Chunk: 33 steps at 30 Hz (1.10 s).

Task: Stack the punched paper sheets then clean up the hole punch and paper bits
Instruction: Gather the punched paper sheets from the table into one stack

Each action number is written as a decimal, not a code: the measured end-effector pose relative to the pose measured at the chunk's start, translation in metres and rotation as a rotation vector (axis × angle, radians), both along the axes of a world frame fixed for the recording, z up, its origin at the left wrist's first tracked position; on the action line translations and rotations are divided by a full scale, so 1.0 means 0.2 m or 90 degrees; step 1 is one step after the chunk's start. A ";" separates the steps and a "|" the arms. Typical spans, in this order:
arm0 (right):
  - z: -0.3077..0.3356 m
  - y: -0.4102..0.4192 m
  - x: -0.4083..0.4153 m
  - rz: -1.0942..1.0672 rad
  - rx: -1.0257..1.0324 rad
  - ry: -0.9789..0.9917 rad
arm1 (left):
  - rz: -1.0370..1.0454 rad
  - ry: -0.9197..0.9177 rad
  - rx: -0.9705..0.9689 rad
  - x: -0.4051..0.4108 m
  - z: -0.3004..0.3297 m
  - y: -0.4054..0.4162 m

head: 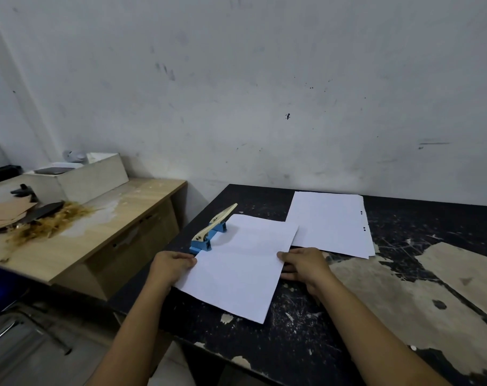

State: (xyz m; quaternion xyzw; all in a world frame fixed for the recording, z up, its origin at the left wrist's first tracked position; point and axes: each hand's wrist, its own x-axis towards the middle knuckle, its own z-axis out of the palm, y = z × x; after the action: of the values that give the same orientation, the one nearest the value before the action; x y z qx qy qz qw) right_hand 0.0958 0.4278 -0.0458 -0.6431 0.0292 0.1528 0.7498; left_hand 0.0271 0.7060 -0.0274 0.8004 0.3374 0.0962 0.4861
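A white paper sheet (238, 263) lies tilted on the black table (298, 344), its far left edge tucked into the blue hole punch (209, 232) with a cream lever. My left hand (171, 267) pinches the sheet's left edge just below the punch. My right hand (303, 264) grips the right edge, thumb on top and fingers underneath. A stack of punched sheets (330, 222) lies behind and to the right, with small holes showing along its right edge. No loose paper bits can be made out.
The table's black surface is worn, with bare patches (420, 299) at the right. To the left stands a lower wooden desk (78, 232) with a pale box (78, 175), cardboard and brown shavings (49, 222). A scuffed wall lies behind.
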 end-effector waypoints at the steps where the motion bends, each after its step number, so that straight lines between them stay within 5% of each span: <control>1: 0.00 0.00 0.00 0.003 -0.001 0.001 | -0.001 0.000 0.036 -0.01 0.01 0.00; 6: 0.00 0.03 0.00 0.000 0.000 0.001 | 0.000 -0.156 0.240 -0.02 0.14 -0.07; 14: -0.02 0.03 0.01 0.009 -0.008 0.000 | -0.156 -0.283 0.359 0.22 0.48 -0.28; 21: -0.02 0.02 0.01 0.008 -0.020 -0.005 | -0.399 -0.106 0.315 0.44 0.47 -0.36; 28: -0.01 0.02 0.00 0.017 -0.014 -0.011 | -0.424 0.021 0.288 0.54 0.34 -0.35; 33: -0.01 0.03 0.00 0.012 -0.024 -0.028 | -0.460 0.087 0.622 0.52 0.11 -0.49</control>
State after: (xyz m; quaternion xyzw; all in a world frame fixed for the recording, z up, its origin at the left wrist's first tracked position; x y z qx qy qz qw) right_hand 0.0966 0.4331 -0.0482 -0.6607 0.0096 0.1448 0.7365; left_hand 0.1314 0.6089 -0.0053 0.9989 -0.0085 0.0171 0.0417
